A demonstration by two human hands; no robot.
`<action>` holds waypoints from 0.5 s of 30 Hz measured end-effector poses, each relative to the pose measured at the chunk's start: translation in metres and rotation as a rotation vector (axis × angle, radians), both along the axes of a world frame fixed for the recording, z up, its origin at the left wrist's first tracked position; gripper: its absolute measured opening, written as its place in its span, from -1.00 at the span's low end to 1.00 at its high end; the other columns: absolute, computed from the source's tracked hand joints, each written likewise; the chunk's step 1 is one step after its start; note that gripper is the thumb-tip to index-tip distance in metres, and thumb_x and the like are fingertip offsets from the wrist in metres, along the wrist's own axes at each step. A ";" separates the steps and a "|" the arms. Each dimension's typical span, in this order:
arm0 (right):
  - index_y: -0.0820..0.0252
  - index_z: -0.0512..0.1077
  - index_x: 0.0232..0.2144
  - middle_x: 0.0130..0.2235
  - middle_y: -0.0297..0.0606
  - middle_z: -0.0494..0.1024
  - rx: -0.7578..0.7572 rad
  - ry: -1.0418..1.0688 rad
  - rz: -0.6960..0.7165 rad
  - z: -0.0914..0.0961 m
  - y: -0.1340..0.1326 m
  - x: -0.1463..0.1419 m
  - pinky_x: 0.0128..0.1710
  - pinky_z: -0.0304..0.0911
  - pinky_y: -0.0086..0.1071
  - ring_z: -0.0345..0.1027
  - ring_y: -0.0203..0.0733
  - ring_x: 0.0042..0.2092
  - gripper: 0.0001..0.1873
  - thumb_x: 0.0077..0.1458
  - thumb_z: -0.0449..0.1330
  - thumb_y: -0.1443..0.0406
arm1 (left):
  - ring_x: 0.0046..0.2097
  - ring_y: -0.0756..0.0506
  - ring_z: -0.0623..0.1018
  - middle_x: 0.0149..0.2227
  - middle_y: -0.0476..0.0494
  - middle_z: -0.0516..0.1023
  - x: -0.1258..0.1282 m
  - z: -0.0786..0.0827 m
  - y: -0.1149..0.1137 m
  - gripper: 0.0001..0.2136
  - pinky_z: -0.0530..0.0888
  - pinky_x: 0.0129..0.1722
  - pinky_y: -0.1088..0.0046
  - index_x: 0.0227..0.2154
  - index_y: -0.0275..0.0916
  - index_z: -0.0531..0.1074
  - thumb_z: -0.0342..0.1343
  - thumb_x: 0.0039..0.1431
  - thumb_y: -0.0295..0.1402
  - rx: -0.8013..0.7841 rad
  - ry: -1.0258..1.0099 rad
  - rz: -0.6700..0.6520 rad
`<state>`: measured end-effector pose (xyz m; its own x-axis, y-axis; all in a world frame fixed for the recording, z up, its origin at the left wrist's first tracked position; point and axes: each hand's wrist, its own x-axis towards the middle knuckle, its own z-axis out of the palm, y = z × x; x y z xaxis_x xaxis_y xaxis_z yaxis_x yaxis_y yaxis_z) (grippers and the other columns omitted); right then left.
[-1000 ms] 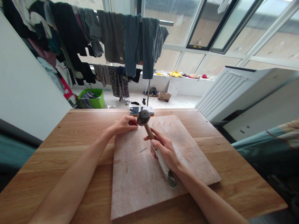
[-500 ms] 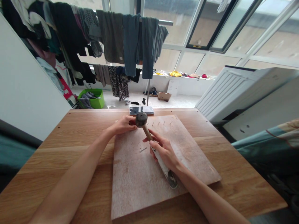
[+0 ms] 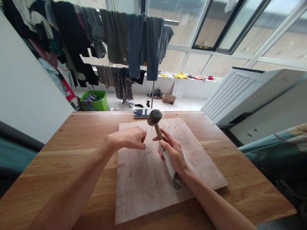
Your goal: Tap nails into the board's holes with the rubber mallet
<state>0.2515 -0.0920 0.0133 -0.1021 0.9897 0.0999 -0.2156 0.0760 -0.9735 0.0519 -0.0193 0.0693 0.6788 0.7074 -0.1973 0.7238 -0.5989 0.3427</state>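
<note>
My right hand [image 3: 173,150] is wrapped round the handle of a mallet [image 3: 154,117], which has a dark rounded head and a wooden handle, white lower down. The head is raised over the far part of a worn wooden board [image 3: 136,188]. My left hand [image 3: 130,138] hovers over the board's left side, fingers bent downward and slightly apart, with nothing visible in them. Just below its fingertips lies a loose nail [image 3: 148,153]. A row of several nails [image 3: 169,126] stands in the board along its far edge, partly hidden by the mallet and left hand.
The board lies on a wooden table [image 3: 91,156]. A phone [image 3: 141,113] rests at the table's far edge, partly behind the mallet head. Beyond are hanging clothes [image 3: 134,44], a green basket [image 3: 102,103] and a white ribbed appliance [image 3: 230,92] on the right.
My left hand has come away from the nail row and moved nearer to me, towards the loose nail. The mallet in my right hand has shifted slightly right and away from the left hand.
</note>
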 end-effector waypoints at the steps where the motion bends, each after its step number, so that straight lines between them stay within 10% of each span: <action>1: 0.08 0.39 0.23 -0.10 -0.18 0.58 0.002 0.008 -0.009 0.000 0.000 0.001 -0.75 0.19 -0.49 0.25 -0.43 -0.60 -0.45 0.19 0.22 0.22 | -0.45 -0.09 0.47 -0.45 -0.12 0.56 0.009 0.001 -0.008 -0.90 0.21 -0.52 0.40 -0.52 -0.22 0.48 0.18 0.00 -0.31 0.024 0.025 -0.039; 7: 0.11 0.39 0.23 -0.13 -0.18 0.58 -0.002 0.017 -0.035 -0.001 0.002 0.002 -0.76 0.19 -0.47 0.25 -0.43 -0.61 -0.43 0.17 0.23 0.21 | -0.45 -0.15 0.53 -0.46 -0.22 0.60 0.040 0.000 -0.032 -0.91 0.19 -0.52 0.35 -0.51 -0.27 0.54 0.19 0.03 -0.39 0.090 0.173 -0.136; 15: 0.15 0.36 0.23 -0.16 -0.20 0.57 -0.012 0.008 -0.010 -0.003 0.001 0.001 -0.77 0.17 -0.48 0.24 -0.43 -0.62 -0.42 0.17 0.22 0.21 | -0.43 -0.09 0.44 -0.41 -0.13 0.56 -0.014 0.010 0.008 -0.89 0.20 -0.48 0.39 -0.37 -0.24 0.51 0.09 0.09 -0.44 0.121 0.138 0.147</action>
